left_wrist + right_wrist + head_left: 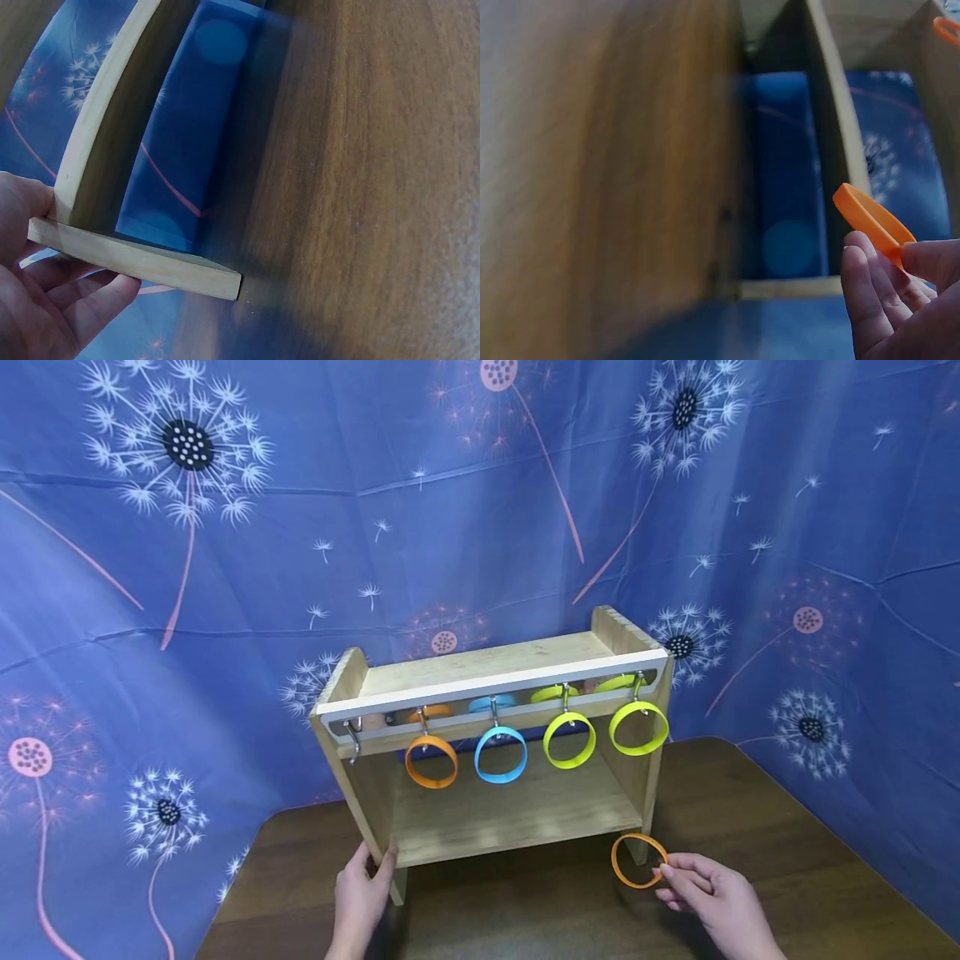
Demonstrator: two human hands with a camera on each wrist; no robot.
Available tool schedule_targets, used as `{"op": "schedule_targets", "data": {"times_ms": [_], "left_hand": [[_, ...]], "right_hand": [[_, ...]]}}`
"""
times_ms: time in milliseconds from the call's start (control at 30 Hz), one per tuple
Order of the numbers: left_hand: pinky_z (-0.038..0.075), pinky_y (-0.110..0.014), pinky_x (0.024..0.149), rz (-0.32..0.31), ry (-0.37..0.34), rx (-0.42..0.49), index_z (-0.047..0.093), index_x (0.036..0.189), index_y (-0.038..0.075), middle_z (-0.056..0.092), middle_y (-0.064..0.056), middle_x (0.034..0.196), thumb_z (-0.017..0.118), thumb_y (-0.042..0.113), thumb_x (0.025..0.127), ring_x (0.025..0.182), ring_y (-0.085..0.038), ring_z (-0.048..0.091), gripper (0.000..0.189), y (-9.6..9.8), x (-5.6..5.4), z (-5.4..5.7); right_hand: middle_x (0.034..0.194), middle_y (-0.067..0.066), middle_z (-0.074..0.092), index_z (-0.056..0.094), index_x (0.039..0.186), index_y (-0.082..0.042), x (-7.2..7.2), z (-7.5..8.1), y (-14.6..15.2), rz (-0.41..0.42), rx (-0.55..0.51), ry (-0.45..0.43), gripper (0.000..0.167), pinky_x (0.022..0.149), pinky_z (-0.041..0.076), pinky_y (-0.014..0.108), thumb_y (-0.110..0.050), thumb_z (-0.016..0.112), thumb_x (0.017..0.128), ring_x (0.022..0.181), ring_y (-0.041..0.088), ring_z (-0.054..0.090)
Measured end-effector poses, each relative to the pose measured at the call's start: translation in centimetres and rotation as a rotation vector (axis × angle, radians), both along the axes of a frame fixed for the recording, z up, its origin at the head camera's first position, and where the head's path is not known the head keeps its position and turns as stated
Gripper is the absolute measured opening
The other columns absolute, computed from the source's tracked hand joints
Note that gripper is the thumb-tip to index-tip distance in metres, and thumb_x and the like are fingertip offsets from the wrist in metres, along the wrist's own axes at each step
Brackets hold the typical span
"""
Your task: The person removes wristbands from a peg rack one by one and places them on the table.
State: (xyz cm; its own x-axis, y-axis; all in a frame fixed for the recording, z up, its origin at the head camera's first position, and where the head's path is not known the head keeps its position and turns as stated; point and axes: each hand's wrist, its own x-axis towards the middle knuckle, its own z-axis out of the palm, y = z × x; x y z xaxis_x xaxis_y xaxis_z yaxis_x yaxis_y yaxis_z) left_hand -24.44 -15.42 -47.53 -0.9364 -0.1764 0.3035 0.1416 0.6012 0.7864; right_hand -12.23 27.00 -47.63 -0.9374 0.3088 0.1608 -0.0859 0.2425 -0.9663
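A small wooden rack (517,814) stands on the table, with a white-edged front rail carrying metal hooks. My left hand (363,889) grips the lower left side panel (139,259), thumb on one face and fingers on the other. Between thumb and fingers, my right hand (708,893) pinches an orange ring (866,221) by its edge, low in front of the rack's right leg. From the rail hang another orange ring (431,783), a blue ring (502,777) and two yellow-green rings, one inner (570,764) and one outer (637,751). The leftmost hook (354,747) is bare.
Under everything is a brown wood-grain table (750,810). A blue cloth (480,527) printed with dandelions hangs close behind the rack and along both sides. The rack's top board (487,662) lies between two raised end panels.
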Motion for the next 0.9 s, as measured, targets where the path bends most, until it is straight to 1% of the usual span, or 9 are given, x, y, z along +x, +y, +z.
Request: {"op": "schedule_targets", "data": {"times_ms": [100, 233, 367, 467, 567, 700, 800, 900], "left_hand": [[0.041, -0.028, 0.054, 0.0, -0.005, -0.003, 0.065, 0.088, 0.01, 0.064, 0.002, 0.069, 0.068, 0.023, 0.092, 0.059, -0.012, 0.051, 0.014, 0.0, 0.0, 0.0], [0.04, -0.028, 0.053, 0.002, -0.002, -0.004, 0.065, 0.089, 0.01, 0.063, 0.003, 0.068, 0.068, 0.024, 0.092, 0.059, -0.012, 0.051, 0.015, 0.0, 0.0, 0.1], [0.04, -0.028, 0.054, 0.008, 0.004, -0.009, 0.064, 0.086, 0.011, 0.061, 0.003, 0.066, 0.068, 0.023, 0.091, 0.058, -0.012, 0.05, 0.014, 0.0, 0.0, 0.0], [0.039, -0.029, 0.054, 0.012, 0.003, -0.014, 0.062, 0.083, 0.012, 0.059, 0.004, 0.064, 0.069, 0.023, 0.091, 0.057, -0.012, 0.049, 0.015, 0.0, -0.1, -0.1], [0.039, -0.029, 0.054, 0.011, 0.0, -0.016, 0.062, 0.083, 0.012, 0.059, 0.004, 0.064, 0.068, 0.023, 0.091, 0.057, -0.012, 0.049, 0.015, 0.0, 0.0, -0.1], [0.039, -0.029, 0.054, 0.014, 0.002, -0.016, 0.062, 0.084, 0.012, 0.06, 0.003, 0.066, 0.068, 0.023, 0.091, 0.058, -0.012, 0.049, 0.014, 0.0, 0.0, -0.1], [0.04, -0.029, 0.054, 0.019, 0.005, -0.016, 0.063, 0.084, 0.012, 0.06, 0.003, 0.066, 0.069, 0.023, 0.091, 0.058, -0.012, 0.05, 0.014, 0.0, 0.0, 0.0], [0.04, -0.029, 0.054, 0.019, -0.001, -0.013, 0.063, 0.085, 0.012, 0.06, 0.003, 0.067, 0.069, 0.023, 0.091, 0.058, -0.012, 0.05, 0.014, 0.0, 0.0, 0.0]], "right_hand": [[0.09, 0.015, 0.073, 0.059, 0.11, 0.015, -0.1, -1.0, 0.8, -0.025, 0.005, -0.038, 0.026, 0.062, 0.056, 0.031, -0.006, 0.061, 0.095, 0.071, 0.022, 0.071], [0.092, 0.017, 0.072, 0.058, 0.113, 0.016, -0.3, -1.8, 1.6, -0.039, 0.005, -0.114, 0.031, 0.062, 0.056, 0.031, -0.009, 0.063, 0.095, 0.071, 0.021, 0.071], [0.093, 0.018, 0.072, 0.056, 0.115, 0.018, -0.4, -2.4, 2.2, -0.022, -0.002, -0.194, 0.036, 0.064, 0.056, 0.03, -0.011, 0.063, 0.095, 0.072, 0.02, 0.071], [0.093, 0.017, 0.072, 0.055, 0.117, 0.019, -0.6, -2.8, 2.7, 0.012, -0.024, -0.241, 0.038, 0.065, 0.056, 0.031, -0.01, 0.062, 0.095, 0.073, 0.021, 0.071], [0.092, 0.016, 0.072, 0.054, 0.117, 0.021, -0.7, -3.2, 3.2, 0.049, -0.014, -0.26, 0.039, 0.065, 0.056, 0.031, -0.011, 0.061, 0.096, 0.073, 0.021, 0.071], [0.092, 0.017, 0.072, 0.054, 0.115, 0.022, -0.6, -3.4, 3.6, 0.089, 0.041, -0.268, 0.04, 0.063, 0.056, 0.031, -0.012, 0.06, 0.097, 0.07, 0.02, 0.07], [0.09, 0.016, 0.072, 0.055, 0.114, 0.022, -0.6, -3.5, 3.6, 0.089, 0.065, -0.283, 0.039, 0.062, 0.056, 0.03, -0.011, 0.061, 0.096, 0.068, 0.02, 0.07], [0.087, 0.014, 0.072, 0.058, 0.112, 0.02, -0.7, -3.6, 3.6, 0.061, 0.092, -0.308, 0.036, 0.06, 0.055, 0.03, -0.011, 0.062, 0.095, 0.066, 0.02, 0.069]]}}
